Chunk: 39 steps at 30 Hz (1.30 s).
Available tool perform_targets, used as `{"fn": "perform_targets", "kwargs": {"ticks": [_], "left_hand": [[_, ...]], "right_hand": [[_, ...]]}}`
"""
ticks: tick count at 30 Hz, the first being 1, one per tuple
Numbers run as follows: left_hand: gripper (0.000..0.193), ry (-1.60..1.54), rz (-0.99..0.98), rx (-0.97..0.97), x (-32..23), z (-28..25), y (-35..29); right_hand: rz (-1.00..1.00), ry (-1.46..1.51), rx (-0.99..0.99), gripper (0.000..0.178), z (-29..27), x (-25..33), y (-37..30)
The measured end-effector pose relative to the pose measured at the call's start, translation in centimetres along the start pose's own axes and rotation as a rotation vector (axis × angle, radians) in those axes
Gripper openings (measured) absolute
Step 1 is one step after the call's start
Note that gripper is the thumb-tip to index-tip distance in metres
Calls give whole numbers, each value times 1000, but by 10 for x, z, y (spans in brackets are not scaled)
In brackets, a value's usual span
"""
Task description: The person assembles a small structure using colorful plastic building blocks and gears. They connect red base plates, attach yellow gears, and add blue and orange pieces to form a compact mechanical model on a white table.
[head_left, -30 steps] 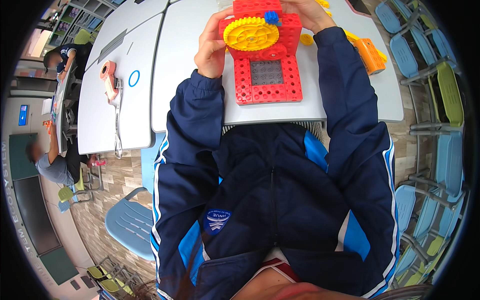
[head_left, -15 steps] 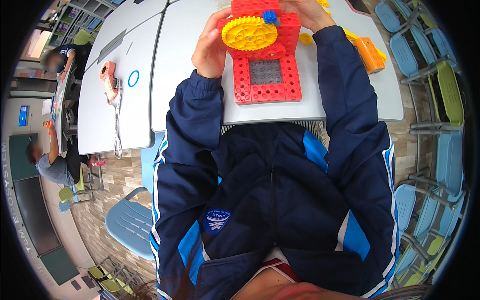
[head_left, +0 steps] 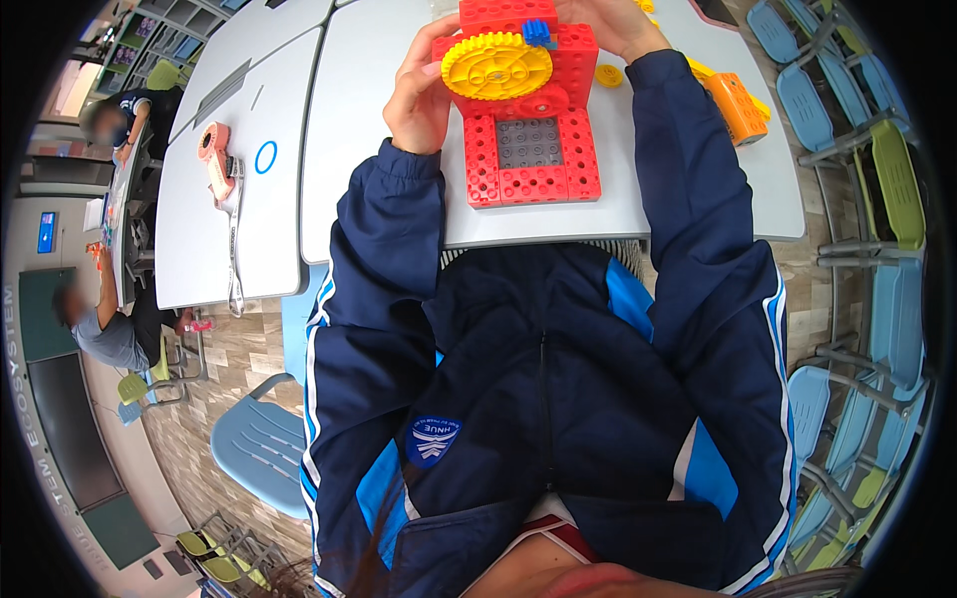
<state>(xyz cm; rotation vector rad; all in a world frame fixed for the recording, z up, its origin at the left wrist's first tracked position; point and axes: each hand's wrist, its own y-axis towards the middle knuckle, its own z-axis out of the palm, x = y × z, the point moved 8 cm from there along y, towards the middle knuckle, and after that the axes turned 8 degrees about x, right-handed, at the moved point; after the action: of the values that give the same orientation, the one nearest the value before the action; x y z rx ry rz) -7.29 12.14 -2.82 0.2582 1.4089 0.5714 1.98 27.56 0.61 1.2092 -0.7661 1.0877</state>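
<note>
A red building-block model [head_left: 578,80] stands upright at the table's front edge. Its base has a dark grey studded plate [head_left: 529,144] in the middle. A large yellow gear [head_left: 496,67] is mounted on its front, with a small blue gear [head_left: 536,33] at the big gear's upper right. My left hand [head_left: 421,100] is closed against the model's left side, its fingers partly behind the red wall. My right hand [head_left: 618,28] reaches in at the model's upper right; its fingers are hidden by the model and the picture's top edge.
A small yellow round piece [head_left: 609,76] and an orange block [head_left: 736,108] lie right of the model. On the left table [head_left: 199,259] are a pink handheld device [head_left: 216,164] with a strap and a blue ring [head_left: 266,156]. Chairs stand on both sides; two people sit far left.
Almost nothing differs. My right hand has shifted very slightly; the model and my left hand stay in place.
</note>
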Motion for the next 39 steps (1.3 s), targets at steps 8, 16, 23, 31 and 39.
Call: {"fn": "perform_targets", "kwargs": {"ticks": [8,16,23,31,39], "left_hand": [[74,-21,19,2,1,-9,0],[84,68,23,106,-2,3,3],[77,95,133,91,-16,16,4],[94,454,148,121,-43,40,20],[48,1029,438,98,-75,73,34]], "right_hand": [[2,41,-17,56,-3,-1,-1],[8,101,-22,33,-25,-18,1],[33,130,-34,27,-22,-19,-2],[-23,167,15,19,-22,-27,8],[-97,-10,-73,8,-30,-25,8]]}}
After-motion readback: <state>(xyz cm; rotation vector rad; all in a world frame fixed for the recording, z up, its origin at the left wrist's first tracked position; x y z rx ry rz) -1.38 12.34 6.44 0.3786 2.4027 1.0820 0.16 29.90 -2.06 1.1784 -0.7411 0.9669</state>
